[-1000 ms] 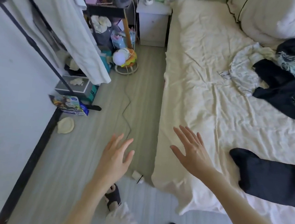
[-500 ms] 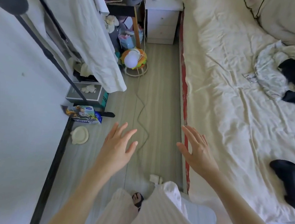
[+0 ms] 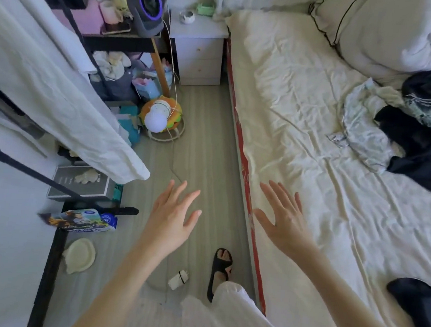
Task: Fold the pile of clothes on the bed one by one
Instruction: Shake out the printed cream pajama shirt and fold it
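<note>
A white sheet (image 3: 68, 92) hangs from a black rack (image 3: 52, 251) at the far left, well away from the bed (image 3: 301, 134). Below the sheet, on the floor (image 3: 204, 162), sit a grey box (image 3: 78, 183), a printed packet (image 3: 81, 221) and a pale plate (image 3: 79, 254), all beside the rack's foot. Farther from the bed's foot end, a shelf (image 3: 121, 41) carries a round fan (image 3: 146, 8), and a ball lamp (image 3: 158, 119) stands on the floor below it. A white nightstand (image 3: 200, 53) touches the bed's head corner.

The left hand (image 3: 174, 219) hovers over the floor, just off the bed's red edge (image 3: 244, 170), fingers spread wide and straight, holding nothing. Nearer the camera, a foot in a black slipper (image 3: 220, 269) stands on the floor close to the bed's side, with a small white plug (image 3: 178, 279) beside it.

The right hand (image 3: 282, 220) hangs over the bed's near edge, palm down, fingers fanned wide, gripping nothing; whether it touches the sheet cannot be told.

The pile of clothes (image 3: 402, 131) lies on the bed's far right side, well apart from both hands: a pale patterned piece with dark garments heaped over it, next to the pillows (image 3: 384, 40). A separate dark garment (image 3: 417, 305) lies on the bed's lower right, near the right forearm but not touching it.
</note>
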A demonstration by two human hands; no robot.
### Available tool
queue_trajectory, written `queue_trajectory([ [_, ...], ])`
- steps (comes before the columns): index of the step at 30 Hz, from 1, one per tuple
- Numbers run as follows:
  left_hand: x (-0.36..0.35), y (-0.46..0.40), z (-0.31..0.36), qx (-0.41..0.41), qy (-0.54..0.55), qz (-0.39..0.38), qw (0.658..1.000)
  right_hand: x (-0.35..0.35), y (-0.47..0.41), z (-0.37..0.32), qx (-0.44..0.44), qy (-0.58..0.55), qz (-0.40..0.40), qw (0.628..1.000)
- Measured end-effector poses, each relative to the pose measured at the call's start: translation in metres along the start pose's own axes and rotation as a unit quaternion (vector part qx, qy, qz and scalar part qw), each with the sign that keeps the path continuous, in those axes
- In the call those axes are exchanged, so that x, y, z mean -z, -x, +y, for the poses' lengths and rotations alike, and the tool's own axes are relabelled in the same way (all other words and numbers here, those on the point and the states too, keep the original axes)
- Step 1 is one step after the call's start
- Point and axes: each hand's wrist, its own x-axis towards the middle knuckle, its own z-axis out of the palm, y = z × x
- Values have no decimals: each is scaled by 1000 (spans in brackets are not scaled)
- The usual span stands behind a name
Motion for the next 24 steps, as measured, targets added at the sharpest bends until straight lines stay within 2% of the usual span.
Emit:
queue_trajectory([
  [7, 24, -131, 29, -49, -19, -9, 999, 49, -100, 46, -59, 46, 5, 997],
  [12, 32, -218, 34, -88, -41, -50, 994, 58, -156, 68, -104, 49, 25, 993],
  [19, 35, -365, 28, -197, -80, -118, 970, 53, -244, 98, -221, 51, 45, 973],
  [24, 49, -461, 34, -241, -91, -163, 952, 60, -302, 110, -302, 36, 38, 952],
])
